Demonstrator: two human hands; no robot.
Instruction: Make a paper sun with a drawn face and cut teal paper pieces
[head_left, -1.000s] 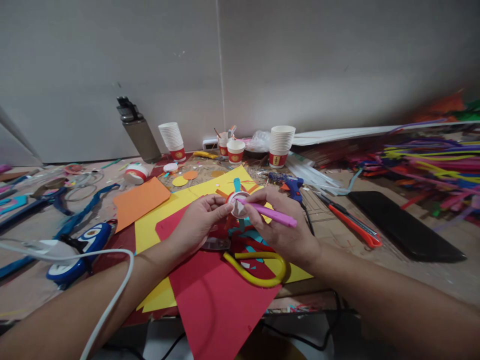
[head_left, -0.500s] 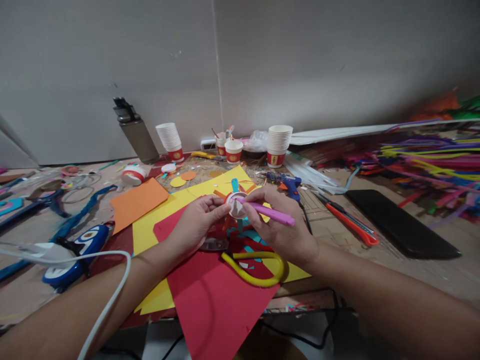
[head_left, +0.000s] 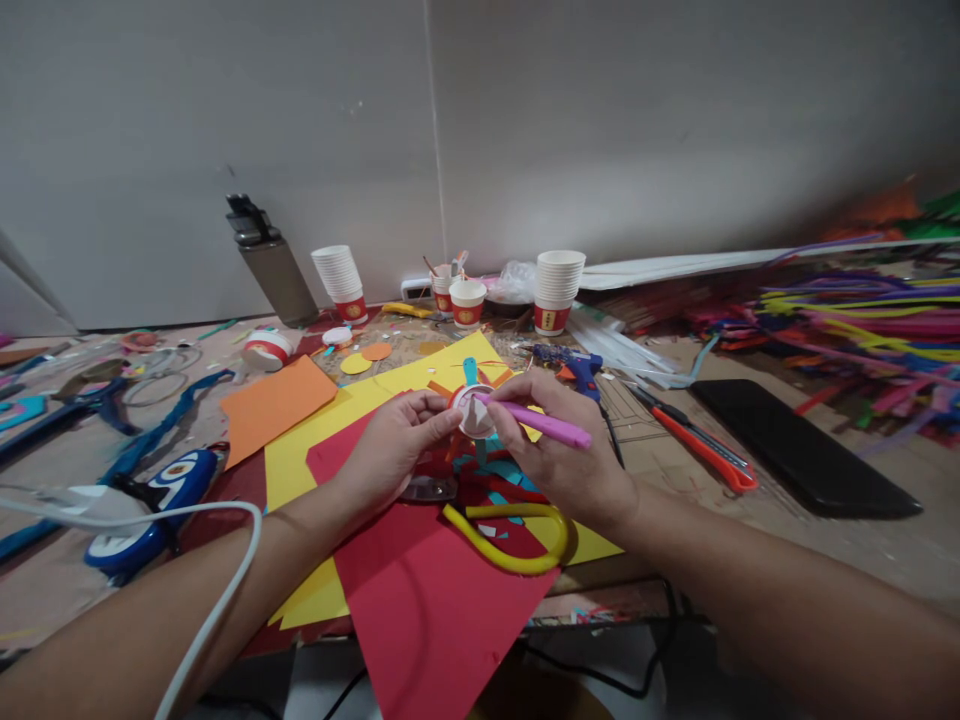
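My left hand (head_left: 409, 430) pinches the edge of a small round white craft disc (head_left: 474, 418) that has orange and teal paper strips sticking out around it like rays. In my right hand (head_left: 559, 440) is a pink marker (head_left: 544, 422), its tip at the disc's face. Below my hands lie a red paper sheet (head_left: 442, 590) and yellow paper sheets (head_left: 307, 510). Teal paper scraps (head_left: 506, 470) and scissors with yellow handles (head_left: 525, 565) rest on them, the blades partly hidden by my left hand.
A utility knife (head_left: 697, 440) and a black phone (head_left: 802, 445) lie to the right, near a blue glue gun (head_left: 581, 370). Stacked paper cups (head_left: 559, 290) and a bottle (head_left: 274, 270) stand along the wall. A white cable (head_left: 244, 570) crosses above my left forearm.
The pink marker has shifted very slightly with my right hand, its tip still at the disc. My left hand and the disc stay almost in place.
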